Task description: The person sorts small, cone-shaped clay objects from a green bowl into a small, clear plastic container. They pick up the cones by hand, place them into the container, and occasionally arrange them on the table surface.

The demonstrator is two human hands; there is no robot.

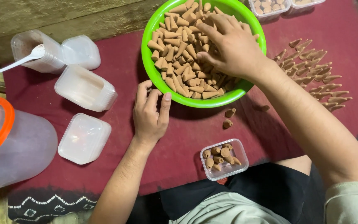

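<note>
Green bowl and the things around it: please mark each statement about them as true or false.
1. The right hand is inside the green bowl, on the brown cones. True.
2. The left hand holds a spoon. False: it rests at the bowl's outer rim; the white spoon lies in a container far left.
3. The small clear box near the lap is empty. False: it holds several cones.
4. The cloth under the bowl is dark red. True.
5. More cones lie in rows right of the bowl. True.
</note>
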